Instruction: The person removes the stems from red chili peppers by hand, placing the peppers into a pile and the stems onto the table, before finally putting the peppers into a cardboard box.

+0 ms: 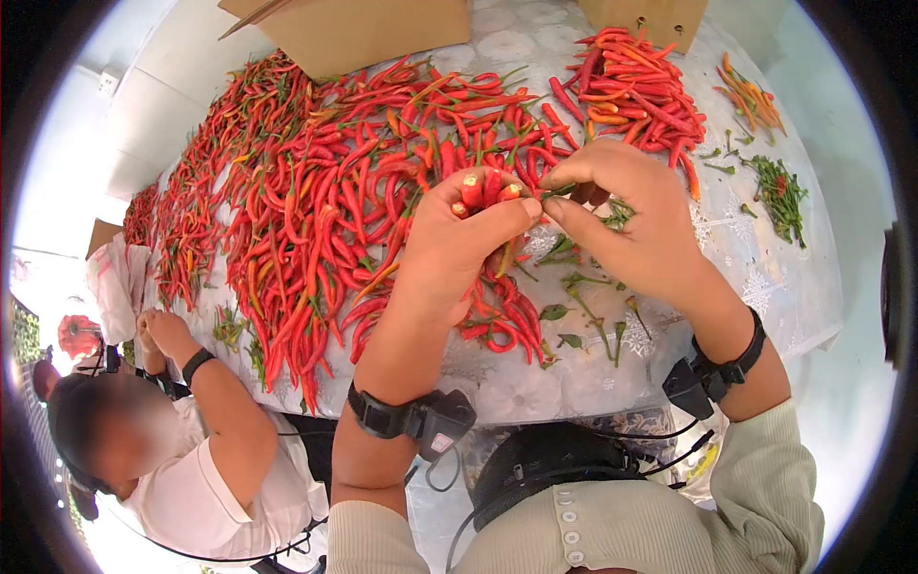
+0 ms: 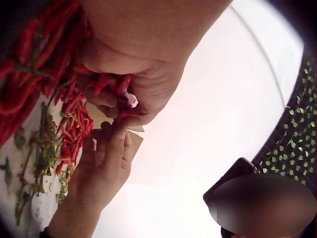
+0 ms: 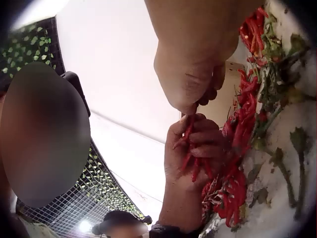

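My left hand (image 1: 457, 244) grips several red chili peppers (image 1: 472, 189), some showing pale bare tops where the stem is gone. Thumb and fingers of my right hand (image 1: 636, 215) pinch a green chili stem (image 1: 559, 191) right beside the left thumb. In the right wrist view, the tips of the held chilies (image 3: 194, 168) poke out below the curled left fingers. The two hands meet at their fingertips in the left wrist view, where the right hand (image 2: 104, 171) comes up from below. Behind them spreads a large heap of red chilies with green stems (image 1: 325, 191).
A tidier pile of chilies (image 1: 636, 91) lies at the back right, near a few orange ones (image 1: 751, 96). Loose green stems (image 1: 779, 196) lie on the patterned tablecloth (image 1: 535, 392). Cardboard boxes (image 1: 373, 33) stand at the back. Another person (image 1: 215, 459) sits at the left.
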Demonstrator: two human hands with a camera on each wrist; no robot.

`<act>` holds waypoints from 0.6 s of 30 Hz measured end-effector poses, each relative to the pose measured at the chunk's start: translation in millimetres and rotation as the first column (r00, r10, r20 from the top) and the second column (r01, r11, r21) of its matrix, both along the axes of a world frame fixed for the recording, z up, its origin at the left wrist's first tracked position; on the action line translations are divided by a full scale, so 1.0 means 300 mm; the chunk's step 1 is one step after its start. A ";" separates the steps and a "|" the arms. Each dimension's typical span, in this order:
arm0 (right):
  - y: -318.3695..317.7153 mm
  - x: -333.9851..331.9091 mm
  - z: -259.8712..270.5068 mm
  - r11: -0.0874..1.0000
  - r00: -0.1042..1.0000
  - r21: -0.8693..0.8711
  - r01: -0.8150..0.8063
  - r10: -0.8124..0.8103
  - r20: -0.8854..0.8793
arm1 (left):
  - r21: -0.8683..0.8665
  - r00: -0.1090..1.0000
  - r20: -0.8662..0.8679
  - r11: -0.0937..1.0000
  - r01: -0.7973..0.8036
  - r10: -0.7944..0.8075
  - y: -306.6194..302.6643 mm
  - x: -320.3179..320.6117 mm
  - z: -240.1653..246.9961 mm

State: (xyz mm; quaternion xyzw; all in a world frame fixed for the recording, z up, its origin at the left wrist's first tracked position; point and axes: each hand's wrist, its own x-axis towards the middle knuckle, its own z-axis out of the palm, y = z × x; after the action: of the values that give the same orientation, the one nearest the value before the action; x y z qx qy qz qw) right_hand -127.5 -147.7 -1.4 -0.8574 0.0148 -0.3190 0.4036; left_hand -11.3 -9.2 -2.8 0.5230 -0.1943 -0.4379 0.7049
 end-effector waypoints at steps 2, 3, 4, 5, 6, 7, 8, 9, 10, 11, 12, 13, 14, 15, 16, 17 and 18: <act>-0.010 0.009 -0.007 0.973 0.996 -0.229 0.039 -0.018 0.093 | 0.008 0.999 0.043 1.000 -0.030 0.030 -0.001 -0.005 -0.001; -0.014 0.011 -0.009 0.939 0.990 -0.339 0.066 -0.019 0.140 | 0.012 0.997 0.064 0.999 -0.045 0.044 -0.003 -0.008 -0.002; -0.012 0.009 -0.008 0.933 0.988 -0.351 0.083 -0.032 0.150 | 0.012 0.997 0.069 0.999 -0.044 0.043 -0.004 -0.010 -0.002; -0.008 0.008 -0.008 0.926 0.986 -0.363 0.101 -0.045 0.160 | 0.012 0.996 0.074 0.999 -0.044 0.043 -0.005 -0.011 -0.002; -0.005 0.008 -0.007 0.920 0.984 -0.375 0.119 -0.058 0.171 | 0.013 0.996 0.080 0.999 -0.043 0.042 -0.005 -0.012 -0.002; -0.004 0.008 -0.009 0.920 0.982 -0.372 0.126 -0.063 0.176 | 0.016 0.997 0.069 0.999 -0.033 0.032 -0.004 -0.011 -0.003; -0.004 0.008 -0.011 0.920 0.981 -0.369 0.134 -0.070 0.181 | 0.019 0.998 0.058 1.000 -0.022 0.021 -0.002 -0.009 -0.004; -0.004 0.005 -0.013 0.920 0.980 -0.366 0.142 -0.078 0.186 | 0.022 0.999 0.047 1.000 -0.009 0.008 -0.002 -0.008 -0.004; -0.006 0.004 -0.013 0.923 0.980 -0.359 0.137 -0.073 0.184 | 0.012 0.999 0.036 1.000 -0.004 0.003 0.000 -0.009 -0.001; -0.007 0.003 -0.013 0.927 0.981 -0.353 0.130 -0.068 0.183 | 0.001 1.000 0.025 1.000 0.001 -0.001 0.001 -0.009 0.005; -0.009 0.004 -0.013 0.930 0.981 -0.347 0.123 -0.061 0.183 | -0.010 1.000 0.014 1.000 0.005 -0.005 0.002 -0.010 0.009; -0.010 0.005 -0.013 0.930 0.981 -0.346 0.122 -0.059 0.187 | -0.012 1.000 0.019 1.000 0.000 0.000 0.001 -0.011 0.010; -0.010 0.005 -0.013 0.931 0.980 -0.345 0.121 -0.056 0.192 | -0.014 1.000 0.025 1.000 -0.004 0.005 0.000 -0.012 0.010; -0.010 0.006 -0.013 0.931 0.979 -0.344 0.120 -0.053 0.196 | -0.015 1.000 0.030 1.000 -0.009 0.010 0.000 -0.013 0.010; -0.009 0.004 -0.012 0.935 0.981 -0.337 0.109 -0.048 0.186 | -0.016 0.999 0.035 1.000 -0.014 0.014 0.000 -0.013 0.010; -0.008 0.002 -0.008 0.939 0.984 -0.330 0.099 -0.042 0.175 | -0.016 0.999 0.040 1.000 -0.018 0.019 -0.001 -0.013 0.011; -0.008 0.000 -0.007 0.942 0.986 -0.323 0.089 -0.037 0.165 | -0.017 0.999 0.045 1.000 -0.023 0.023 -0.001 -0.013 0.011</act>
State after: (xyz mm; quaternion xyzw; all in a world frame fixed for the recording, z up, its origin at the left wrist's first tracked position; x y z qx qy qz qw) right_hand -127.4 -150.0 -3.4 -0.8843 -0.0429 -0.3959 0.2440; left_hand -15.3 -9.4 0.5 0.5291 -0.2079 -0.4162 0.7097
